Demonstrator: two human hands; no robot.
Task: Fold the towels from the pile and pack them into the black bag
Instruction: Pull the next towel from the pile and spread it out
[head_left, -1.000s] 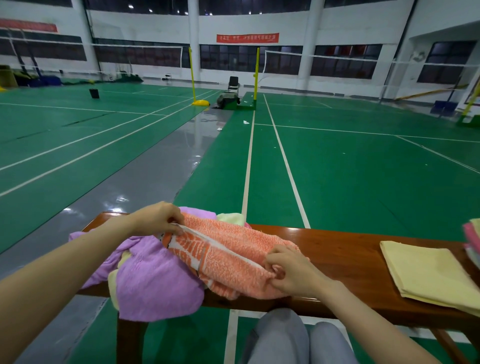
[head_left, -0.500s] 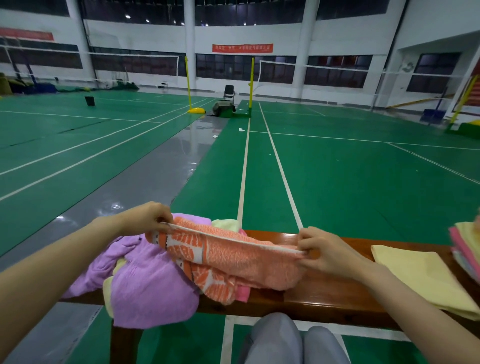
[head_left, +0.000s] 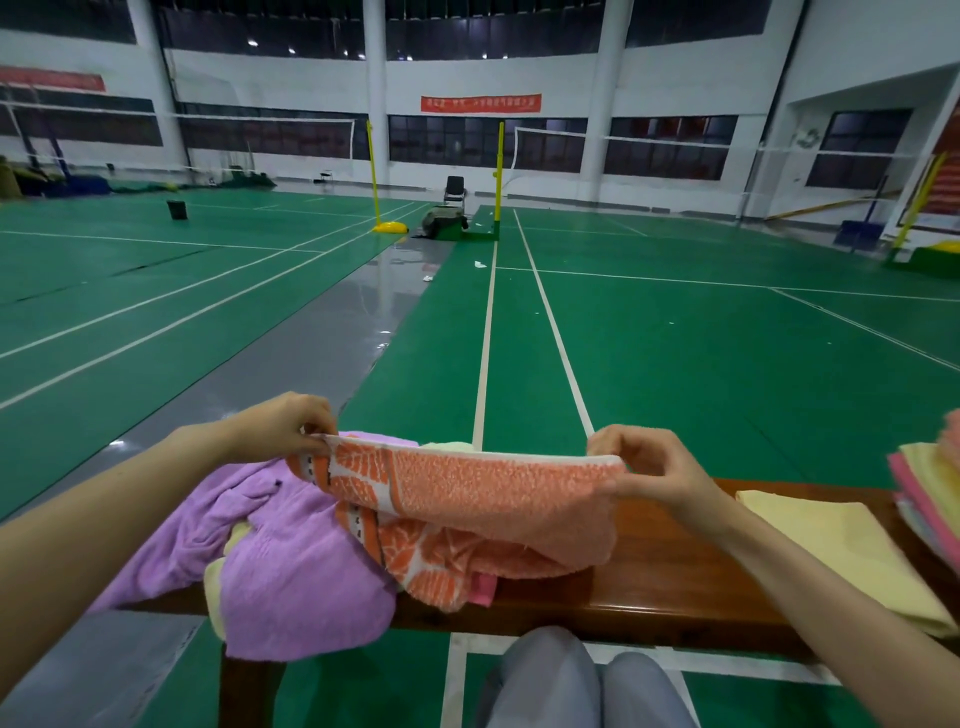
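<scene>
Head view: left hand (head_left: 283, 426) and right hand (head_left: 657, 470) pinch an unfolded orange patterned terry towel (head_left: 478, 499); pile remains, bag unseen.

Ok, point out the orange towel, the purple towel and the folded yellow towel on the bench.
orange towel (head_left: 498, 499): head view, on the stretched middle of the cloth.
purple towel (head_left: 306, 587): head view, on the bunched front part hanging over the bench edge.
folded yellow towel (head_left: 831, 545): head view, on its flat top face.

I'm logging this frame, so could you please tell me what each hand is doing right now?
Left hand: pinches one top corner of the orange towel.
Right hand: pinches the other top corner.
</scene>
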